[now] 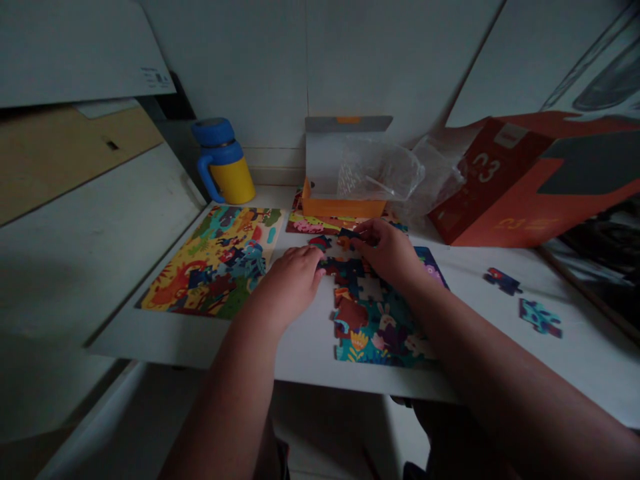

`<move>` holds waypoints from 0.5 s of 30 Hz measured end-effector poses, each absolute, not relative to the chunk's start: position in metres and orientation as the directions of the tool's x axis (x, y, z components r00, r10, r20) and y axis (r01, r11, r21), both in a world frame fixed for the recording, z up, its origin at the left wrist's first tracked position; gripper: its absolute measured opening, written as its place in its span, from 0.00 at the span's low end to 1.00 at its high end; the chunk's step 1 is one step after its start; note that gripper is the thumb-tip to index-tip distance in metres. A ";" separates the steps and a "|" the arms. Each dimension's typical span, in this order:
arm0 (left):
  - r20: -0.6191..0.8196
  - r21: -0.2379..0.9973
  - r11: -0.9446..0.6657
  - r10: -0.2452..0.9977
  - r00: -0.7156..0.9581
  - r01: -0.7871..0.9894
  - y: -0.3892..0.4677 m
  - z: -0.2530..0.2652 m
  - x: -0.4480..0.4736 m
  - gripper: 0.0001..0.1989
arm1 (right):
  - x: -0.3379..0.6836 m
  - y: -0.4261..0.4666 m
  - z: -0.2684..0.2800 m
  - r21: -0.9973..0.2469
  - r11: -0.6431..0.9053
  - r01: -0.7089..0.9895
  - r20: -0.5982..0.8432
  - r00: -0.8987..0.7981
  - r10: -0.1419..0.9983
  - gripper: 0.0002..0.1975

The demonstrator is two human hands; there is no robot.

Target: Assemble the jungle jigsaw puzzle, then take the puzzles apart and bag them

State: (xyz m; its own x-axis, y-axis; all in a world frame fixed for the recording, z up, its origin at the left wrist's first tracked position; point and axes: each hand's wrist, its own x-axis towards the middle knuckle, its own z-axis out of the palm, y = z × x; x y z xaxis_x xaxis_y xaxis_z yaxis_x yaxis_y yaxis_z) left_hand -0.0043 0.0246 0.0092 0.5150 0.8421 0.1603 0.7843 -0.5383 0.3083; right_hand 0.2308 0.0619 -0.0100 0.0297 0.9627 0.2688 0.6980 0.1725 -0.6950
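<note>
The part-built puzzle [354, 317] lay on the table [305, 353]. At its far edge the right hand [385, 250], almost closed and angled leftward, pinched a dark piece [346, 235]; the left hand [294, 279] curled palm-down at its left edge, hold unclear.

Teal, rabbit-patterned jigsaw puzzle [373, 317]

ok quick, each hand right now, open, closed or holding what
Left hand: fingers bent at the left edge of the partly built puzzle; grip can't be told.
Right hand: fingertips at a dark puzzle piece; pinching or pressing can't be told.
</note>
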 end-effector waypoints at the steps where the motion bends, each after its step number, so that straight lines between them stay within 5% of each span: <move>1: 0.154 0.294 -0.530 0.848 0.507 0.796 0.025 0.008 -0.005 0.12 | 0.230 0.063 -0.010 -0.686 0.166 0.709 0.277 0.044 0.960 0.09; 7: 0.157 0.245 -0.507 0.862 0.482 0.826 0.027 0.005 -0.007 0.14 | 0.228 0.063 -0.013 -0.638 0.185 0.748 0.283 0.004 0.959 0.05; 12: 0.155 0.206 -0.517 0.855 0.494 0.831 0.027 0.003 -0.005 0.16 | 0.221 0.063 -0.019 -0.757 0.262 0.599 0.202 -0.168 0.965 0.08; 15: 0.139 0.183 -0.503 0.864 0.484 0.845 0.028 0.000 -0.005 0.16 | 0.223 0.066 -0.019 -0.799 0.252 0.546 0.242 -0.090 0.966 0.07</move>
